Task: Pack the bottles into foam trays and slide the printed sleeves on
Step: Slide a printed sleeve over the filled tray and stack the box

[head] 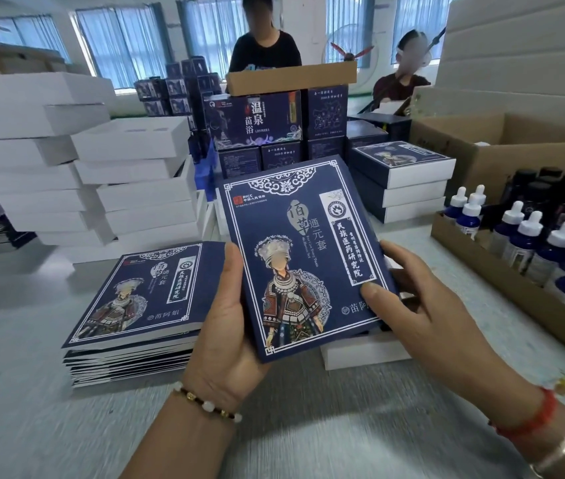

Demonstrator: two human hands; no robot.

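I hold a dark blue printed sleeve (303, 257) up over the table with both hands. My left hand (227, 326) grips its near left edge, thumb on the printed face. My right hand (422, 305) grips its right edge, thumb on the lower right corner. A white foam tray (364, 352) lies on the table under the sleeve, mostly hidden. A pile of flat sleeves (136, 305) lies to the left. Blue dropper bottles with white caps (533, 240) stand in a cardboard tray (522, 295) at the right.
Stacks of white foam trays (142, 178) fill the left and middle back. Sleeved boxes (408, 181) are stacked behind the sleeve. A large open carton (502, 146) sits at the right. Two people work at the far side behind dark blue boxes (256, 119).
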